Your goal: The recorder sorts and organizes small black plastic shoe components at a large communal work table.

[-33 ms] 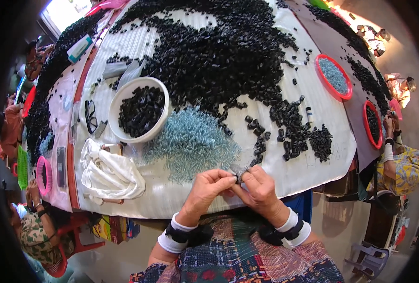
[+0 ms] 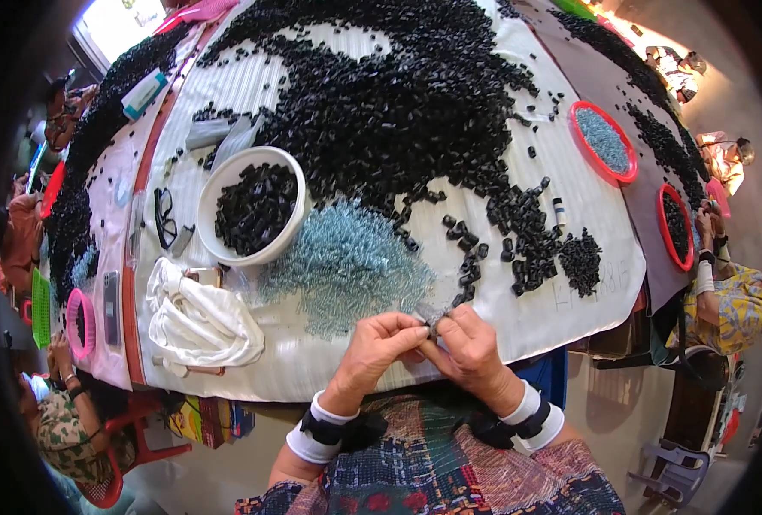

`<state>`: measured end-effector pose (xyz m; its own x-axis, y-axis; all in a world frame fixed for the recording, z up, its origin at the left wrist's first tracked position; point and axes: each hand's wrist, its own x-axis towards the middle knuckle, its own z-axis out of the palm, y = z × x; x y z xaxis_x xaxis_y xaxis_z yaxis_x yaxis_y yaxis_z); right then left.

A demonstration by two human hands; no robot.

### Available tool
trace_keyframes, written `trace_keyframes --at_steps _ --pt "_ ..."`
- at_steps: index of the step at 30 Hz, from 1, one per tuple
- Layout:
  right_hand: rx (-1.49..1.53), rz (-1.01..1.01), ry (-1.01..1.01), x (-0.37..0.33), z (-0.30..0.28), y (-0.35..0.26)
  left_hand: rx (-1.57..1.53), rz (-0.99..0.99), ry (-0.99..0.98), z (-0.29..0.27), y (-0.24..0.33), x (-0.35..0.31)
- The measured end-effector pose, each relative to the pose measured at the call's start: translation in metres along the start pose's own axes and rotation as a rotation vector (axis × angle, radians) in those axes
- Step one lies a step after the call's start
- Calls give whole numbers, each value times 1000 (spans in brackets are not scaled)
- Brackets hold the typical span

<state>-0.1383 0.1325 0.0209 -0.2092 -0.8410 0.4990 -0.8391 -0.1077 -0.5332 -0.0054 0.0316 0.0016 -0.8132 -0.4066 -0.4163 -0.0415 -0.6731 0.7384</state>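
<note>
Pinching a small grey piece [image 2: 431, 313], left hand [image 2: 379, 343] and right hand [image 2: 477, 348] grip with closed fingertips something probably light, best held edgewise.

The head camera is the left unit of a side-by-side fisheye pair worn on the person's head. It faces downward and forward across the white-covered table [image 2: 527, 326]. The wearer's patterned garment [image 2: 415, 463] occupies the lower centre of the field. The left hand [image 2: 376, 345] and right hand [image 2: 477, 348] lie at close range, below centre. The heap of black pieces [image 2: 381, 120] extends farther out, toward the upper edge. Lateral coverage includes a co-worker at left [image 2: 76, 438] and a co-worker at right [image 2: 741, 300]. Straight edges bow toward the rim. Orientation: upright, unmirrored.
</note>
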Motion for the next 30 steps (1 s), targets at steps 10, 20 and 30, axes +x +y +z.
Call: trace_keyframes --at_steps 10,20,30 --pt "59 22 31 9 -12 6 -121 -7 -68 11 13 0" --pt "-27 -24 61 4 -17 7 -81 -4 -133 8 9 1" --pt "-5 -34 60 6 -17 1 2 -41 -108 15 18 -1"
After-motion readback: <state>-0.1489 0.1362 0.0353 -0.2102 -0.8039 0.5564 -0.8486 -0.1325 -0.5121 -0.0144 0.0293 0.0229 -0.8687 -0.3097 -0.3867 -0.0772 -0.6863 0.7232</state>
